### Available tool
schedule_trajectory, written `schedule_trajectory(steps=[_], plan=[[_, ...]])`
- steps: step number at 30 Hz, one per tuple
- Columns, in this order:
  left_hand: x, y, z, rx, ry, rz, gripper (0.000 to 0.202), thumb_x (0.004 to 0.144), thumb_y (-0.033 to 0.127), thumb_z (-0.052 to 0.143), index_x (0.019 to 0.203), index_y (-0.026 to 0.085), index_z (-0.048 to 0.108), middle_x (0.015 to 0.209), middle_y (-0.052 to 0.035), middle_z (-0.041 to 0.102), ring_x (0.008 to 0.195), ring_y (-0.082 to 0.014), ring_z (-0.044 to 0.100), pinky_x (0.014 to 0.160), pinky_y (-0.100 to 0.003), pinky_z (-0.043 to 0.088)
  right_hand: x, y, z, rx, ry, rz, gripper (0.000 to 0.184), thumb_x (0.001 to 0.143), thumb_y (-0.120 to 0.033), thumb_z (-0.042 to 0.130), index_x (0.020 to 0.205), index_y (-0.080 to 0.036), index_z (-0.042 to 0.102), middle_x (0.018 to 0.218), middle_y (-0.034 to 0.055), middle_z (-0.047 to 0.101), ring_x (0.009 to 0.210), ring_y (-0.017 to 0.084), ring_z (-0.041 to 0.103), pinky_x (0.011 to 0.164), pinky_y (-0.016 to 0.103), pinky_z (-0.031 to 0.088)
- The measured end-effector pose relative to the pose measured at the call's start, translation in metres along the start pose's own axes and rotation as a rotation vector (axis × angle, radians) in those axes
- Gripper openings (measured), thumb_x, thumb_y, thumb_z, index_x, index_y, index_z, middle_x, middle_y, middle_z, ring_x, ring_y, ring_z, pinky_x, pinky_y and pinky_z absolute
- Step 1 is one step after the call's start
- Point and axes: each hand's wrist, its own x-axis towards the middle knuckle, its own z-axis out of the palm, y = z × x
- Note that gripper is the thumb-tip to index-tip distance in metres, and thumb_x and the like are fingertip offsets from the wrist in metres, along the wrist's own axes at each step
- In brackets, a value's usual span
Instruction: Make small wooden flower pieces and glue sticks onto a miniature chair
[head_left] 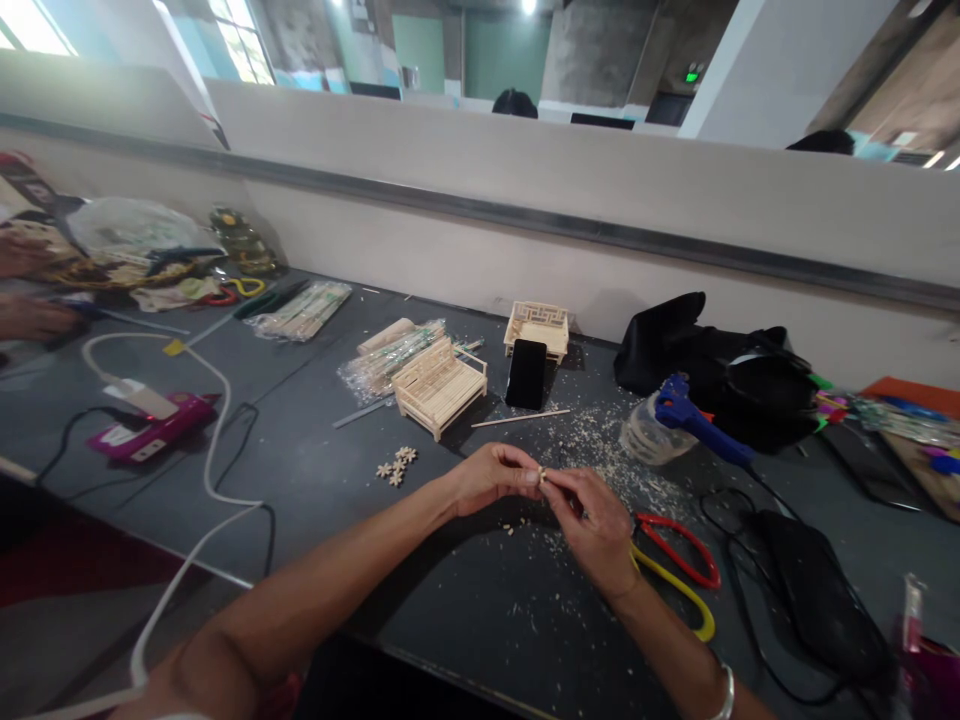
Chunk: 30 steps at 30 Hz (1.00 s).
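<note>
My left hand (491, 475) and my right hand (592, 525) meet over the dark table (315, 470), fingertips pinched together on a tiny pale wooden piece (541, 474). Red-and-yellow scissors (675, 565) lie just right of my right hand. A small wooden bench model (439, 385) stands beyond my hands, with a black phone (526, 373) propped beside it and a thin wooden stick (520, 418) lying in front. Small wooden flower shapes (397, 464) sit left of my left hand. Wood chips are scattered around my hands.
A blue glue gun (697, 420), a clear cup and a black bag (720, 370) are at the right. A second wooden model (537, 328) stands by the wall. Packs of sticks (304, 310), a pink power strip (154, 425) and cables lie left. Another person's hands (30, 315) work at far left.
</note>
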Motion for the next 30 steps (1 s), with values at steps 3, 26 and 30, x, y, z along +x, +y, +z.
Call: schedule_trajectory(steps=[3, 26, 30], plan=[[-0.0005, 0.0003, 0.0011, 0.003, 0.012, 0.003, 0.041, 0.039, 0.035, 0.096, 0.063, 0.011, 0.073, 0.060, -0.0031, 0.070, 0.057, -0.0114, 0.061, 0.068, -0.027, 0.048, -0.0004, 0.0003, -0.0006, 0.002, -0.020, 0.025, 0.011, 0.092, -0.021, 0.060, 0.095, -0.023, 0.070, 0.079, 0.0017, 0.072, 0.070, 0.015, 0.067, 0.064, 0.025, 0.054], [-0.0008, -0.0003, 0.0020, 0.004, 0.022, 0.017, 0.041, 0.041, 0.034, 0.096, 0.067, 0.011, 0.075, 0.062, -0.0031, 0.070, 0.059, -0.0113, 0.059, 0.074, -0.030, 0.049, -0.0007, 0.0001, -0.0005, -0.048, -0.027, 0.035, 0.012, 0.095, -0.023, 0.057, 0.095, -0.023, 0.069, 0.079, 0.0025, 0.072, 0.070, 0.015, 0.067, 0.064, 0.027, 0.055], [-0.0002, -0.0009, 0.0009, 0.006, 0.010, 0.015, 0.040, 0.043, 0.034, 0.095, 0.070, 0.011, 0.076, 0.064, -0.0035, 0.070, 0.061, -0.0117, 0.060, 0.076, -0.030, 0.049, -0.0012, 0.0008, 0.0002, -0.047, -0.024, 0.056, 0.014, 0.095, -0.025, 0.056, 0.094, -0.024, 0.070, 0.079, 0.0027, 0.072, 0.071, 0.016, 0.068, 0.066, 0.028, 0.056]])
